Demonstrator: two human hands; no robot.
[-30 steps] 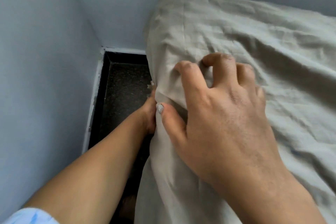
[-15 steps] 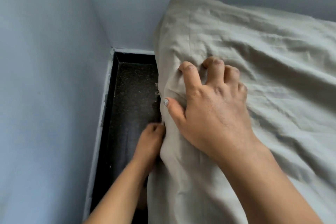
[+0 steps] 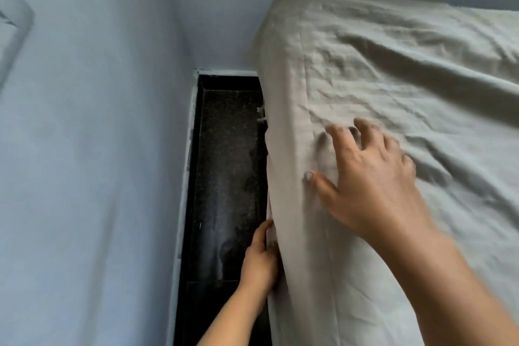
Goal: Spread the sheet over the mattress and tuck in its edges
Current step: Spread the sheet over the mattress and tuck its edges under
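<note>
Pale blue-grey painted walls (image 3: 84,149) are meeting in a corner, and a narrow strip of dark speckled floor (image 3: 227,177) is running between the side wall and the bed. A wrinkled beige cloth sheet (image 3: 407,78) is covering the mattress top and hanging down its near side. The right hand (image 3: 370,177) is pressing on the sheet just inside the edge, fingers spread and slightly bent. The left hand (image 3: 259,264) is reaching low against the mattress side, its fingers hiding behind the hanging cloth, so its grip cannot be told.
</note>
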